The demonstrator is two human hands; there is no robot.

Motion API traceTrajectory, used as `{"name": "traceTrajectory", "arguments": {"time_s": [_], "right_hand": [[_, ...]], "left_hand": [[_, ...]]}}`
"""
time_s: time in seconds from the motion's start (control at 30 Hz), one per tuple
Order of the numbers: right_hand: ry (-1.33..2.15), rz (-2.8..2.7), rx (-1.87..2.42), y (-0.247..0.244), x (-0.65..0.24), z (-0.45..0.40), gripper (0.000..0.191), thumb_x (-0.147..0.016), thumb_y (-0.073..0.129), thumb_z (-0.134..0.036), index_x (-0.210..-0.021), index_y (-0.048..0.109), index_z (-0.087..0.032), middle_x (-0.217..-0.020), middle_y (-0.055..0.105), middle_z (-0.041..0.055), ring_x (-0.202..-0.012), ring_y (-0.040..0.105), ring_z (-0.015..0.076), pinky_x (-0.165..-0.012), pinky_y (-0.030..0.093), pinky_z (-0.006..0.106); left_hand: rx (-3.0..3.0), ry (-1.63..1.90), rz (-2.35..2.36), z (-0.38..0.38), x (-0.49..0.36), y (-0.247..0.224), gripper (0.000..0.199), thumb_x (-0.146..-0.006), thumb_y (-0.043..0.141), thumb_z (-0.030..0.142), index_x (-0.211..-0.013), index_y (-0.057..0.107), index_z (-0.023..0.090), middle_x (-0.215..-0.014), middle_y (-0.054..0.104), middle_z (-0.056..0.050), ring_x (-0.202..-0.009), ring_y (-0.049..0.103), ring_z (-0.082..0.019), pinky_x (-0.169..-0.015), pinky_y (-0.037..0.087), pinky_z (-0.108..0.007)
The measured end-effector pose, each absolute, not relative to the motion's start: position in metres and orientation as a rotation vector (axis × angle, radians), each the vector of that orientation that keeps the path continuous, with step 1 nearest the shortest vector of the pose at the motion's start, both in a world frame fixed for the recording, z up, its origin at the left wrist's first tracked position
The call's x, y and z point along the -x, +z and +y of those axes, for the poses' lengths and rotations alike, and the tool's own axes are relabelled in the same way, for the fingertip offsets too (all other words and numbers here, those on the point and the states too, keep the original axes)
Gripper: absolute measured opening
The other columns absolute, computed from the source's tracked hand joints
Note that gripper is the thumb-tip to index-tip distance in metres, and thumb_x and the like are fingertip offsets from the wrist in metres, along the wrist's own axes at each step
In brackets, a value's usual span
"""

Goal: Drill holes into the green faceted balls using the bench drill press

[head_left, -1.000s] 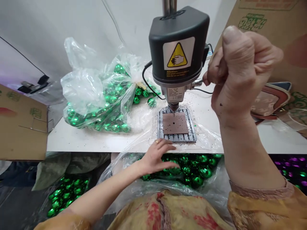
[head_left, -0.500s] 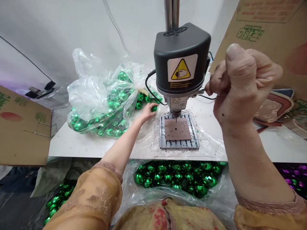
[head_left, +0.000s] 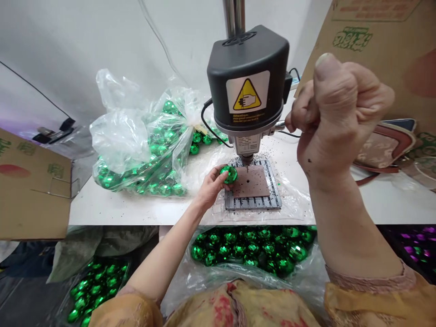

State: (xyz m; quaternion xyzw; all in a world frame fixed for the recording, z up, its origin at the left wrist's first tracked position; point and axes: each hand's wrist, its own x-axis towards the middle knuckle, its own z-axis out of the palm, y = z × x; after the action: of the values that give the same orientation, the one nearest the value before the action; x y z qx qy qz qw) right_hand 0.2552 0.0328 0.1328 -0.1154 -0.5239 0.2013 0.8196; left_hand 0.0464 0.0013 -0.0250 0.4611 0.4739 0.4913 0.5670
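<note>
My left hand (head_left: 211, 187) pinches a shiny green faceted ball (head_left: 229, 174) between thumb and fingers. It holds the ball over the left edge of a brown square board (head_left: 259, 187), just left of the drill bit (head_left: 247, 169). The board has a dark hole and lies on the slotted metal base (head_left: 275, 184) of a black drill press (head_left: 247, 59). Raised at the right, my right hand (head_left: 342, 111) is closed in a fist around the end of the press's lever (head_left: 279, 126); most of the lever is hidden by the fingers.
A clear plastic bag (head_left: 119, 141) of green balls lies on the white table's left. More green balls (head_left: 252, 247) sit below the front edge. Cardboard boxes (head_left: 34, 195) flank both sides, and a brown-trimmed bag (head_left: 384, 145) lies right. Dark shavings are scattered around the base.
My left hand has brought a green ball from beside the plastic bag toward me and right, to the board's edge. My right hand stays closed at the lever. The view has shifted slightly.
</note>
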Motion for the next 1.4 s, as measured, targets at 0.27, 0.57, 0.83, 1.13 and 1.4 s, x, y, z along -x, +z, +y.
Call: {"name": "traceTrajectory", "arguments": {"time_s": [0.27,0.57,0.83,1.13,1.4], "right_hand": [[0.418,-1.172,0.309,0.132,-0.256,0.029,0.049,-0.091,0.06,-0.033,-0.053,0.034,-0.017,-0.046,0.032,-0.0084,-0.04,0.036,-0.0016,-0.04,0.026,0.016],[0.419,-1.165,0.301,0.132,-0.254,0.025,0.046,-0.094,0.055,-0.024,-0.055,0.032,-0.016,-0.047,0.029,-0.0078,-0.043,0.037,-0.002,-0.044,0.025,0.015],[0.341,-1.198,0.406,0.133,-0.255,0.023,0.052,-0.094,0.057,-0.037,-0.056,0.027,-0.018,-0.048,0.028,-0.0075,-0.042,0.036,-0.0011,-0.045,0.027,0.017],[0.298,-1.106,0.295,0.11,-0.252,0.022,0.059,-0.091,0.065,-0.033,-0.052,0.025,-0.018,-0.044,0.023,-0.0058,-0.039,0.029,0.0042,-0.042,0.019,0.027],[0.333,-1.191,0.339,0.094,-0.259,0.012,0.062,-0.09,0.064,-0.035,-0.053,0.018,-0.018,-0.047,0.025,-0.0043,-0.043,0.028,0.0055,-0.045,0.024,0.031]], "left_hand": [[-1.265,1.209,1.153,0.007,-0.064,-0.042,0.062,-0.072,0.085,0.054,-0.117,0.063,0.018,-0.11,0.072,-0.008,-0.1,0.067,-0.02,-0.085,0.054,-0.032],[-1.58,1.105,1.336,0.006,-0.079,-0.035,0.051,-0.075,0.083,0.043,-0.119,0.068,0.02,-0.098,0.073,-0.005,-0.08,0.064,-0.017,-0.072,0.052,-0.029],[-1.744,1.161,1.42,0.003,-0.094,-0.046,0.053,-0.073,0.087,0.037,-0.119,0.067,0.02,-0.115,0.068,-0.01,-0.108,0.065,-0.027,-0.096,0.053,-0.041],[-1.797,1.172,1.396,0.001,-0.092,-0.053,0.054,-0.077,0.085,0.04,-0.124,0.065,0.023,-0.12,0.066,-0.01,-0.113,0.065,-0.028,-0.099,0.053,-0.042],[-1.814,1.175,1.388,0.001,-0.092,-0.053,0.054,-0.078,0.085,0.042,-0.123,0.065,0.023,-0.118,0.067,-0.01,-0.115,0.063,-0.028,-0.1,0.052,-0.042]]}}
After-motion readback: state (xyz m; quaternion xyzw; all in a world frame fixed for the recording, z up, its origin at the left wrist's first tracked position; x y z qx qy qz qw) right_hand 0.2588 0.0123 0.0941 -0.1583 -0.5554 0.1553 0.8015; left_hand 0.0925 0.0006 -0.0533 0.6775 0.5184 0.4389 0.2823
